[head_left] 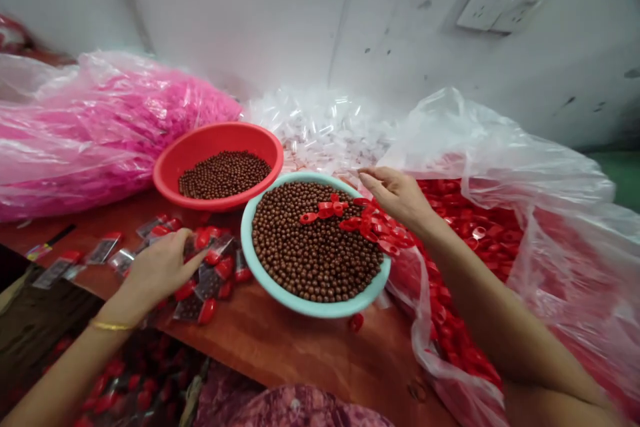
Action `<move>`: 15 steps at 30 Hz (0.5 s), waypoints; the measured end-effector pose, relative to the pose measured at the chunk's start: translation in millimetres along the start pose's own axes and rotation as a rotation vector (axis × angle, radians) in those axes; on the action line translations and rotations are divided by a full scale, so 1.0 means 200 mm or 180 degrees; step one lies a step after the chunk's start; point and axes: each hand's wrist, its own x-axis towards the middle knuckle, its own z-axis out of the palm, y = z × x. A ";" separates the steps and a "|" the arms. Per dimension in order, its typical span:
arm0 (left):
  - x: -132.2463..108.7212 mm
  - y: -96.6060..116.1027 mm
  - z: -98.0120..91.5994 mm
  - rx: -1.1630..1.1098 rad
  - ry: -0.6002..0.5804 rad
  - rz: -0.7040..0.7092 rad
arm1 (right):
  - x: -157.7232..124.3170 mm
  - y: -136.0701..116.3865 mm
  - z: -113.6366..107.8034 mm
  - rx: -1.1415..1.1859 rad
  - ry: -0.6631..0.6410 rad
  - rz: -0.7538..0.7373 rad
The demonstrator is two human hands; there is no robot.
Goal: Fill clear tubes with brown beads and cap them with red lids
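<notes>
My left hand (160, 273) lies on a scattered pile of small clear packets with red caps (210, 273), and I cannot tell whether it grips one. My right hand (397, 197) reaches over the rim of a turquoise bowl (320, 307) with nothing visible in it. Its fingertips are just above a tangle of red plastic pieces (360, 223) lying across the brown beads (310, 253) that fill the bowl. A large clear bag of loose red plastic pieces (475, 240) lies just beyond my right hand.
A red bowl of brown beads (260, 147) stands behind the turquoise bowl on a reddish wooden table (280, 347). Bags of pink (100, 140) and white pieces (320, 127) lie against a white wall with electrical sockets (500, 7). More red-capped packets (120, 380) lie below the table edge.
</notes>
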 end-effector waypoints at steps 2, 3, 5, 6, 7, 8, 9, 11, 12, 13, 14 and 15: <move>0.02 -0.01 -0.05 0.0177 0.0120 0.0366 | 0.10 0.08 -0.05 -0.0210 -0.0024 0.0164; 0.04 0.03 -0.08 0.0148 0.0200 0.0515 | 0.16 0.12 -0.05 -0.0251 -0.0078 0.0283; 0.10 0.17 -0.16 -0.0031 0.0229 0.0825 | 0.29 0.17 -0.04 -0.0226 -0.0246 0.0546; 0.16 0.27 -0.20 -0.0145 0.0203 0.1018 | 0.36 0.20 -0.02 -0.0165 -0.0298 0.0688; 0.23 0.37 -0.23 -0.0244 0.0132 0.1218 | 0.44 0.23 0.00 -0.0088 -0.0320 0.0822; 0.33 0.48 -0.25 -0.0324 0.0046 0.1363 | 0.51 0.26 0.02 -0.0014 -0.0303 0.0941; 0.45 0.58 -0.26 -0.0399 -0.0014 0.1404 | 0.58 0.31 0.03 0.0039 -0.0250 0.1045; 0.74 0.76 -0.23 -0.0618 -0.0409 0.1191 | 0.72 0.42 0.05 0.0045 -0.0051 0.1225; 0.91 0.83 -0.20 -0.0766 -0.0613 0.0937 | 0.79 0.49 0.06 0.0019 0.0069 0.1298; 1.07 0.88 -0.15 -0.0911 -0.0726 0.0620 | 0.86 0.56 0.05 0.0000 0.0206 0.1364; 1.24 0.92 -0.10 -0.1077 -0.0809 0.0266 | 0.92 0.64 0.04 -0.0018 0.0364 0.1390; 1.39 0.94 -0.04 -0.1280 -0.0842 -0.0111 | 0.97 0.73 0.03 -0.0034 0.0518 0.1376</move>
